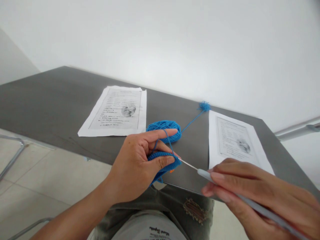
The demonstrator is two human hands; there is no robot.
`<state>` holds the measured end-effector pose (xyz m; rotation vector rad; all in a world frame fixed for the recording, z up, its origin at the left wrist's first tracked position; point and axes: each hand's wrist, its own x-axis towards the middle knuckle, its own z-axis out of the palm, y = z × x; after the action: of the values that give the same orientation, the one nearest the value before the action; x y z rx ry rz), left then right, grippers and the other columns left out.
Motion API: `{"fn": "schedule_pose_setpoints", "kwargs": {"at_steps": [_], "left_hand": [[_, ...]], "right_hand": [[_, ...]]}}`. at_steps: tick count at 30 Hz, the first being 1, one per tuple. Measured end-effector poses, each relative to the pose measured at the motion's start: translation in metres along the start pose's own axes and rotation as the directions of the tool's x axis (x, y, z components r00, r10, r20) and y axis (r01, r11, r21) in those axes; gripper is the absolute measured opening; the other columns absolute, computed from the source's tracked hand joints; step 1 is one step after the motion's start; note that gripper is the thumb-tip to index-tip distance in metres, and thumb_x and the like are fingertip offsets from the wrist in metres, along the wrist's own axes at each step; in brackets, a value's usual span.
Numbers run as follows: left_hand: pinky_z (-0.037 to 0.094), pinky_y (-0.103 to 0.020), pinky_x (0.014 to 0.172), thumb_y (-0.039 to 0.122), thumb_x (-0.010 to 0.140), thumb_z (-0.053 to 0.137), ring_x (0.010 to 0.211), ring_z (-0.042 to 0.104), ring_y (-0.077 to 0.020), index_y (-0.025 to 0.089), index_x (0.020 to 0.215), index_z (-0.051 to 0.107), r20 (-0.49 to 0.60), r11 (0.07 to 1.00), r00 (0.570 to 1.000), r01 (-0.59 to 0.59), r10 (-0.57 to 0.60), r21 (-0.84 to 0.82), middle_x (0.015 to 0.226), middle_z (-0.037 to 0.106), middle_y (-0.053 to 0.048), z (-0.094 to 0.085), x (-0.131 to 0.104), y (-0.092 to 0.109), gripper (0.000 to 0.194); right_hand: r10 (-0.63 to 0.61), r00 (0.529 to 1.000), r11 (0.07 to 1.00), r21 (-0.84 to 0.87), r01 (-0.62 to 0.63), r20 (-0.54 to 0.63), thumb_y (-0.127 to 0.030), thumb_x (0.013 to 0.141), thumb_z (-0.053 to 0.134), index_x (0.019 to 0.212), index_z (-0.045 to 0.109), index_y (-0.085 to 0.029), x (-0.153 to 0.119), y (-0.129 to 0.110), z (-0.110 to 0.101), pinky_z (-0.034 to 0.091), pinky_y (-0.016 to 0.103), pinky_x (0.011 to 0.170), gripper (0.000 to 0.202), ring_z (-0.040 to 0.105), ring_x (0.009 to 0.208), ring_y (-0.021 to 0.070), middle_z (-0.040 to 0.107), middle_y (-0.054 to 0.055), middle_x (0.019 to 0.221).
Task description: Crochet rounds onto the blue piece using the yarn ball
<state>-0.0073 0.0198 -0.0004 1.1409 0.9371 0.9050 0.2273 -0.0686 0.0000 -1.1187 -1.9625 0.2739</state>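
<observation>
My left hand pinches a blue crocheted piece between thumb and fingers, with its index finger stretched out and a strand of blue yarn looped over it. In my right hand is a crochet hook with a grey handle, held like a pen. The hook's thin metal shaft reaches left to the edge of the crocheted piece, where its tip is hidden. A small orange thing shows beneath the piece, its kind unclear. Just behind my left hand lies a blue yarn skein.
Two printed sheets lie on the dark grey table: a left sheet and a right sheet, partly behind my right hand. A small yarn tangle at the back edge joins the skein by a strand. A white wall stands behind.
</observation>
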Motion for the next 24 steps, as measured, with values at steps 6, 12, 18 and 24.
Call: {"fn": "schedule_pose_setpoints", "kwargs": {"at_steps": [6,12,18,24], "left_hand": [[0.063,-0.021,0.070,0.016,0.081,0.088,0.070,0.079,-0.0155,0.010,0.139,0.075,0.004,0.997,0.998,-0.070,0.070,0.037,0.076,0.085,-0.001,0.010,-0.005,-0.011,0.060],[0.061,-0.017,0.071,0.012,0.082,0.085,0.067,0.077,-0.0114,0.013,0.132,0.079,-0.141,0.990,0.980,-0.133,0.138,0.044,0.074,0.085,0.003,0.017,-0.009,-0.014,0.050],[0.064,-0.018,0.074,0.019,0.087,0.086,0.073,0.081,-0.0134,0.014,0.131,0.079,-0.179,0.983,0.967,-0.180,0.182,0.027,0.082,0.088,0.000,0.022,-0.009,-0.024,0.045],[0.065,-0.019,0.067,0.017,0.084,0.090,0.071,0.080,-0.0143,0.013,0.131,0.080,-0.173,0.986,0.978,-0.134,0.115,-0.102,0.083,0.088,-0.002,0.024,-0.009,-0.021,0.048]], "right_hand": [[0.567,0.823,0.452,0.849,-0.275,-0.035,-0.031,0.095,0.084,0.098,0.087,-0.026,0.007,0.003,0.065,0.060,0.019,0.039,0.007,0.072,0.046,0.0139,0.078,0.000,0.071],[0.514,0.780,0.700,0.701,-0.140,-0.358,-0.022,0.097,0.080,0.105,0.086,-0.025,0.002,-0.001,0.092,0.068,0.028,0.057,0.010,0.079,0.065,0.0170,0.083,0.005,0.095],[0.593,0.746,0.624,0.759,-0.187,-0.304,-0.025,0.098,0.078,0.096,0.082,-0.021,0.004,-0.005,0.097,0.064,0.026,0.047,0.006,0.074,0.051,0.0156,0.079,0.002,0.079],[0.344,0.726,0.912,0.395,-0.109,-0.595,-0.008,0.093,0.078,0.107,0.085,-0.026,-0.003,-0.016,0.109,0.065,0.025,0.055,0.023,0.079,0.069,0.0159,0.081,0.004,0.099]]}}
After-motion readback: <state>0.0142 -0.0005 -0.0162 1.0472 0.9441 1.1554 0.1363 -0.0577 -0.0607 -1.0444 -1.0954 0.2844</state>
